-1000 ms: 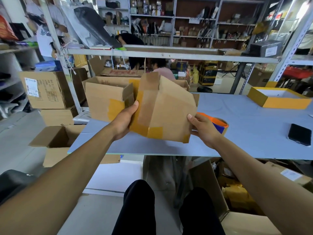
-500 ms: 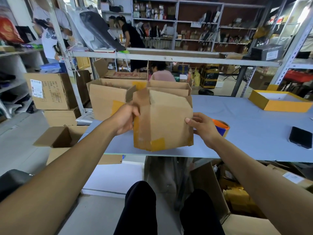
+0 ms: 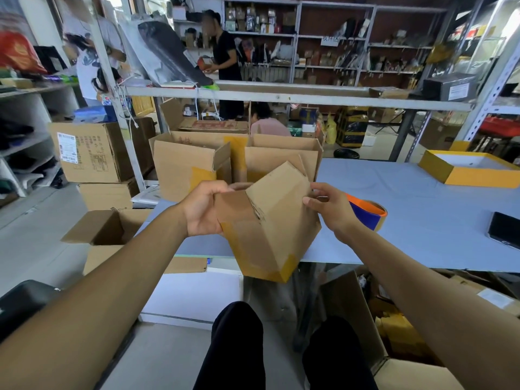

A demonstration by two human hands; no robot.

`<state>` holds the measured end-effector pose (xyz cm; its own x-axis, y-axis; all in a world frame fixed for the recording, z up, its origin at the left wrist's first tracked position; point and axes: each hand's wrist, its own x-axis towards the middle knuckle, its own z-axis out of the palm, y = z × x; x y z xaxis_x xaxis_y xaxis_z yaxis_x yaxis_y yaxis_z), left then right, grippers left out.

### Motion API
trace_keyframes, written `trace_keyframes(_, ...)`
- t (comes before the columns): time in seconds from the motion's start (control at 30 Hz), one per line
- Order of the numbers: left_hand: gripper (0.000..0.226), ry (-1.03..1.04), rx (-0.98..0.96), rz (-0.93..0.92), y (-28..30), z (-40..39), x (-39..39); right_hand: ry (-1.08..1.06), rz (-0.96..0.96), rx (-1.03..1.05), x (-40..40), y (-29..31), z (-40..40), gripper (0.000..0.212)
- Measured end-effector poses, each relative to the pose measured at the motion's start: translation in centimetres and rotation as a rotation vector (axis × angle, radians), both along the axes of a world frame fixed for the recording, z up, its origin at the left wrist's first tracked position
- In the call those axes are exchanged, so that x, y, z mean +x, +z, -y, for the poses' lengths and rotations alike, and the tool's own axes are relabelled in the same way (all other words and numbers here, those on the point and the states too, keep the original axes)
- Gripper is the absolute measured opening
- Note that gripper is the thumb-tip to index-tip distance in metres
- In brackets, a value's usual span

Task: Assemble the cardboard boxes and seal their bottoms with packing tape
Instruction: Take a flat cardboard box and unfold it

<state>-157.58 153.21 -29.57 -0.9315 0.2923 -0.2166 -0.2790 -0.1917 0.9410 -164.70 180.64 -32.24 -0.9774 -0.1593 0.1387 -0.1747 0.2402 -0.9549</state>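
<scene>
The small box (image 3: 270, 220) has tipped over since a second ago, its taped bottom now low and toward the camera, above the table (image 3: 422, 215) edge. The left hand (image 3: 202, 212) grips its left flap; the right hand (image 3: 326, 206) pinches the right edge. Two taped boxes (image 3: 185, 167) stand behind; the tape roll (image 3: 365, 213) sits just beside.

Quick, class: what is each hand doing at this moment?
Left hand: closed on the left side of the cardboard box.
Right hand: fingers pinch the box's upper right edge.
</scene>
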Motion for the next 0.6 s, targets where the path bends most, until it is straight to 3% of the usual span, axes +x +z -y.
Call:
trace_keyframes(0.13, 0.053, -0.074, 0.027, 0.013, -0.5, 0.2, -0.1, 0.071, -0.01, 0.023, -0.3, 0.0, 0.0, 0.029)
trace_keyframes(0.3, 0.04, -0.048, 0.047, 0.066, -0.5, -0.2, -0.6, 0.142, 0.008, 0.066, -0.5, 0.1, 0.1, 0.034)
trace_keyframes(0.4, 0.064, -0.033, -0.02, 0.085, 0.1, -0.4, -0.7, 0.108, 0.0, 0.117, -0.8, -0.1, 0.1, 0.035)
trace_keyframes(0.43, 0.066, 0.034, -0.029, 0.086, 0.4, -0.8, -0.8, 0.087, -0.001, 0.133, -0.9, -0.2, 0.1, 0.035)
trace_keyframes(0.5, 0.063, 0.375, -0.011, 0.05, 0.7, -1.8, -1.4, 0.047, 0.002, 0.134, -0.9, -0.2, 0.1, 0.027)
trace_keyframes(0.53, 0.06, 0.618, -0.011, -0.031, 0.7, -2.3, -1.8, 0.03, 0.002, 0.126, -1.0, -0.3, 0.1, 0.023)
trace_keyframes(0.6, 0.042, 1.042, -0.123, -0.37, 0.5, -3.0, -2.4, 0.005, 0.008, 0.126, -1.1, -0.3, 0.4, 0.021)
